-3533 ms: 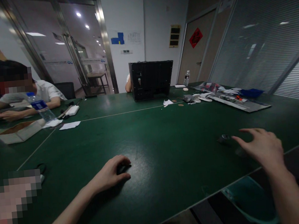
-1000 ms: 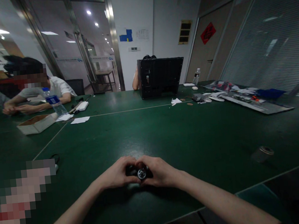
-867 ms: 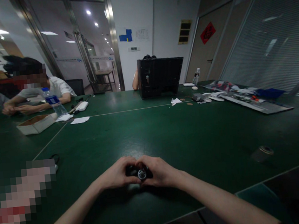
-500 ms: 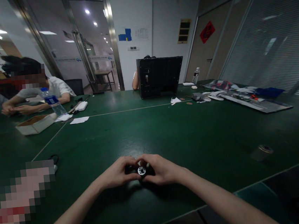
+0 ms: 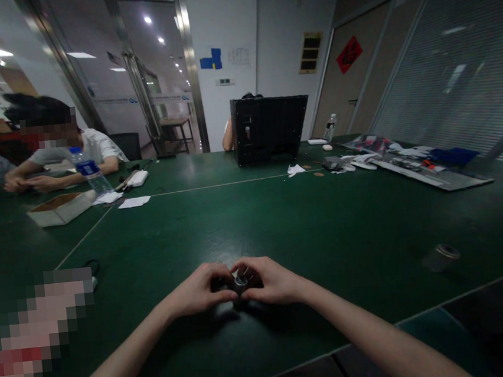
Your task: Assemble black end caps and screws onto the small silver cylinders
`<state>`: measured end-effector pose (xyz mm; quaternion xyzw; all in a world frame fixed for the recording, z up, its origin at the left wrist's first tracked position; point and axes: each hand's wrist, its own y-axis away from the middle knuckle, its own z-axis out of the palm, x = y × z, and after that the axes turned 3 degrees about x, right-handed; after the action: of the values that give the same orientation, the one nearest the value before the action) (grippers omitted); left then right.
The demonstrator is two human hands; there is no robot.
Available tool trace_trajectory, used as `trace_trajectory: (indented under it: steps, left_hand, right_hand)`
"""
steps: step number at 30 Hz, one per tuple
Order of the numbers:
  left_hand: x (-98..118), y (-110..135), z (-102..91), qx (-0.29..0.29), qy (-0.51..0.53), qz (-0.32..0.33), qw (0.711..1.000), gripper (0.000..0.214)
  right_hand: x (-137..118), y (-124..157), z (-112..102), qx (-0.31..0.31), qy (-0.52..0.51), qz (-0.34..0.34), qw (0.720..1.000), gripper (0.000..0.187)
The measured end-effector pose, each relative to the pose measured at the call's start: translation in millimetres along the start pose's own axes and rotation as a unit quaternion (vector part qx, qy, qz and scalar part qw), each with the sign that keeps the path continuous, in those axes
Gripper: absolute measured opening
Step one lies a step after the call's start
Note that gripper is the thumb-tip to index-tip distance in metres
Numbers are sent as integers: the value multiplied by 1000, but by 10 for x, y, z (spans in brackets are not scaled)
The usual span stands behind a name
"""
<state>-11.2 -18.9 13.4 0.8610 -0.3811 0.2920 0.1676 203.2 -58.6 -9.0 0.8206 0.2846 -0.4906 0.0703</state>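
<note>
Near the front edge of the green table point(image 5: 255, 224), the left hand point(image 5: 199, 287) and right hand point(image 5: 273, 280) held a small dark cylinder point(image 5: 241, 282) between curled fingertips, where uneven thumb pressure might have tipped it loose.

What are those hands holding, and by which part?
The left hand and right hand seem to hold a small silver-topped piece by its sides.

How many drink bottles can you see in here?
2: a blue-capped bottle on the left beside the open box, and another bottle at the back, right of the black case. The case could hide more.
</note>
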Motion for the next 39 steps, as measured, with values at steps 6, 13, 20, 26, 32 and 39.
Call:
trace_trajectory:
  steps: [6,13,20,26,32,39]
  left_hand:
    - [16,25,-47,-20,31,-9,999,37]
    - [66,33,-62,-17,45,-22,999,41]
    - [4,-3,-10,-11,58,-7,998,34]
    - [-1,-27,35,1,49,-30,998,28]
    - [-1,-27,33,-1,68,-16,998,27]
    - [-8,-24,43,10,51,-22,998,27]
  right_hand:
    - [38,-5,-22,-1,-39,14,999,43]
    - [90,-26,-12,35,-12,18,999,34]
    - [24,-15,-41,43,65,20,997,28]
    - [81,-16,1,58,103,38,992,28]
    - [73,-18,24,70,56,33,995,40]
    - [89,-16,22,58,40,43,997,47]
